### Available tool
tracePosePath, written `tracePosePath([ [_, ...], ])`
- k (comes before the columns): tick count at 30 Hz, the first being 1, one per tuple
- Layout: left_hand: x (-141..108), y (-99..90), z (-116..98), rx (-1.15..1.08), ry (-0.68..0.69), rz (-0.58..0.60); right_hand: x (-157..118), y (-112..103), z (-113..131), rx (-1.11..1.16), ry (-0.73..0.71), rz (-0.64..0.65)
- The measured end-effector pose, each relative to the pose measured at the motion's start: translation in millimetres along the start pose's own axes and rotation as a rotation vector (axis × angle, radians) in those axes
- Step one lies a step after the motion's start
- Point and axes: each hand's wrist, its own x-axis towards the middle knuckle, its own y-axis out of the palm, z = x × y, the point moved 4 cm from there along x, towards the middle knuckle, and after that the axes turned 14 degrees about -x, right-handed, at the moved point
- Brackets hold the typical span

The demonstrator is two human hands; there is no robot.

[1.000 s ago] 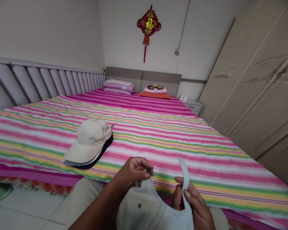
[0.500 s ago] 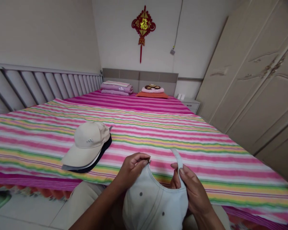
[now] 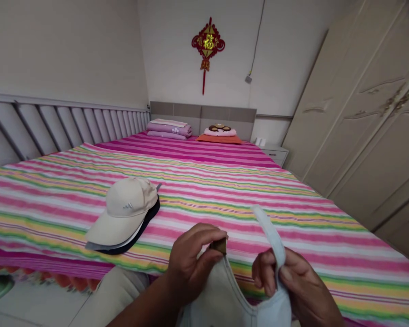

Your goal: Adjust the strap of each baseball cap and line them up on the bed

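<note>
A pale blue-grey baseball cap is held up between my two hands, its back opening facing the bed. My left hand pinches the brass-coloured buckle at one side of that opening. Around the cap's loose adjustment strap, the fingers of my right hand are closed, and the strap's free end points upward. Strap and buckle are apart. To the left, a cream cap with a small logo lies stacked on a grey-brimmed cap and a dark cap. The lower part of the held cap is out of frame.
The bed's striped cover spreads ahead of me. Folded purple bedding and a pink and orange pile lie by the headboard. A metal railing runs along the left, and a wardrobe stands at right.
Both hands and the cap have come closer to the camera and shifted right, with the strap standing further out. More of the buckle now shows. The stacked caps have stayed put.
</note>
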Motion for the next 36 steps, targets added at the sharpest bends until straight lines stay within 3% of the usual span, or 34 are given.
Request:
tracePosePath([
  [8,-5,2.9,17,-0.173,-0.240,0.115,9,9,0,-0.157,0.129,0.009],
  [12,-8,7.3,28,-0.552,-0.526,0.044,14,14,13,-0.165,0.175,0.029],
  [14,-8,8.4,32,-0.638,-0.571,0.011,15,16,18,-0.180,0.203,0.021],
  [20,7,5.9,30,-0.485,-0.401,-0.010,21,12,24,-0.184,0.156,-0.013],
  [23,19,6.0,21,-0.303,-0.233,0.022,23,11,29,-0.206,0.140,0.031],
  [28,34,0.8,5,0.020,0.052,0.011,25,10,38,-0.213,0.123,-0.032],
  [31,37,0.9,0,0.225,0.243,0.072,29,8,37,-0.198,0.052,-0.038],
  [33,36,3.7,3,0.276,0.270,0.113,33,5,34,-0.214,0.030,-0.065],
  [36,31,9.0,16,0.179,0.139,0.139,36,2,26,-0.241,0.039,-0.051],
])
